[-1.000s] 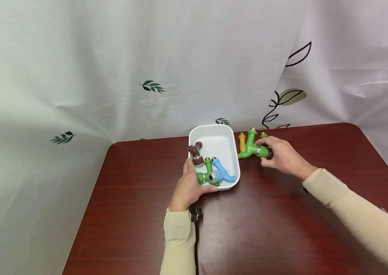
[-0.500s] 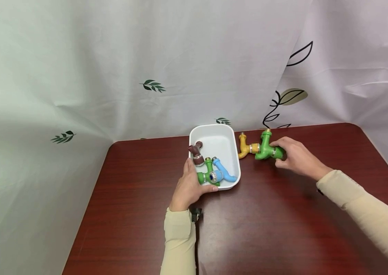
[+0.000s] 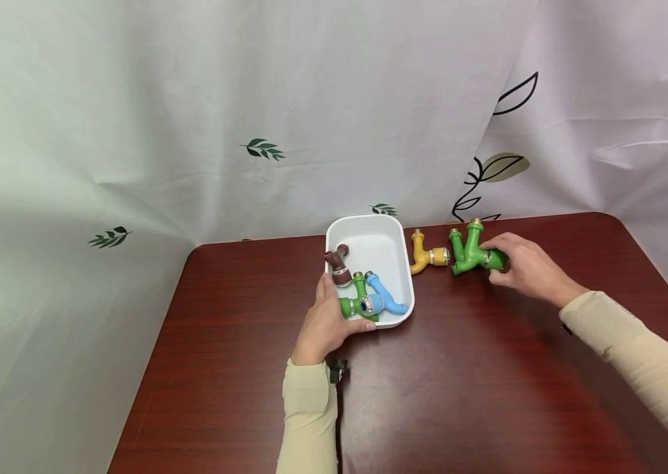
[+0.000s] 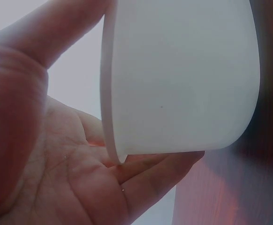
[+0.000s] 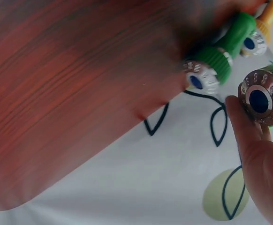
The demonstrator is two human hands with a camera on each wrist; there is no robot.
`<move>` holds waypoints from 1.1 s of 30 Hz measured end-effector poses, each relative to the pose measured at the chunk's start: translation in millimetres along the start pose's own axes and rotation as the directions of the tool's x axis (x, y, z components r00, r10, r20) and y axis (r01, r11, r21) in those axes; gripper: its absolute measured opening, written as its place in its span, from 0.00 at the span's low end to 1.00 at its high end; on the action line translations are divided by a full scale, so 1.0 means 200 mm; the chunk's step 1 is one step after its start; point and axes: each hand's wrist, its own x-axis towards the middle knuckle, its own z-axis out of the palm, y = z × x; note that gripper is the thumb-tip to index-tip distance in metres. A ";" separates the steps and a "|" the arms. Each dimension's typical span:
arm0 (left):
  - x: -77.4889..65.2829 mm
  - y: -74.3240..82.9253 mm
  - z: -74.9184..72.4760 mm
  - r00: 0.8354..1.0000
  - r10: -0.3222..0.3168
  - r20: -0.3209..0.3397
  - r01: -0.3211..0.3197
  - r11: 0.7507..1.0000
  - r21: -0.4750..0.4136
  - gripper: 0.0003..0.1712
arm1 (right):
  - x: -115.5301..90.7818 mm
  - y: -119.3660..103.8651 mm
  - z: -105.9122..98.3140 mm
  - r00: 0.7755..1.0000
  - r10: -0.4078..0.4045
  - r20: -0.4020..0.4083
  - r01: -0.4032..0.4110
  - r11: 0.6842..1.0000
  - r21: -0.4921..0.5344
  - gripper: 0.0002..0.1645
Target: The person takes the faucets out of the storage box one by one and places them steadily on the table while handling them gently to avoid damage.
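Observation:
My right hand (image 3: pixel 526 266) grips a green tap (image 3: pixel 472 255) by its ribbed knob. The right wrist view shows that knob's silver end cap (image 5: pixel 270 82) with a blue centre. Just behind it, a second green tap (image 3: pixel 456 243) is partly hidden, and a yellow tap (image 3: pixel 419 257) lies between these and the white tray (image 3: pixel 407 257). My left hand (image 3: pixel 318 326) holds the tray at its near left corner, thumb along the near rim, fingers along the side wall (image 4: pixel 183 84). Inside the tray are a brown tap (image 3: pixel 339 271), a green tap (image 3: pixel 360 284) and a light blue tap (image 3: pixel 389 299).
A dark red wooden table (image 3: pixel 428 395) carries everything. Its far edge meets a pale curtain (image 3: pixel 310 99) printed with leaves, which also hangs along the left and right sides.
My right hand has moved right with the green tap, away from the tray. The yellow tap's knob and the second green tap now show more. The left hand has stayed on the tray.

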 end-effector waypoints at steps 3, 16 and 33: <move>0.00 0.00 0.00 1.000 0.002 0.000 -0.002 1.000 -0.001 0.79 | -0.01 0.04 -0.01 1.000 0.005 0.004 -0.005 1.000 -0.019 0.28; 0.00 0.00 -0.01 1.000 -0.021 0.016 0.021 1.000 0.000 0.78 | -0.07 0.26 -0.03 1.000 0.003 0.013 -0.002 0.999 -0.033 0.29; 0.00 0.01 -0.01 1.000 -0.008 0.016 0.008 1.000 0.008 0.77 | -0.07 0.35 -0.05 0.990 0.020 0.138 -0.011 0.998 -0.065 0.28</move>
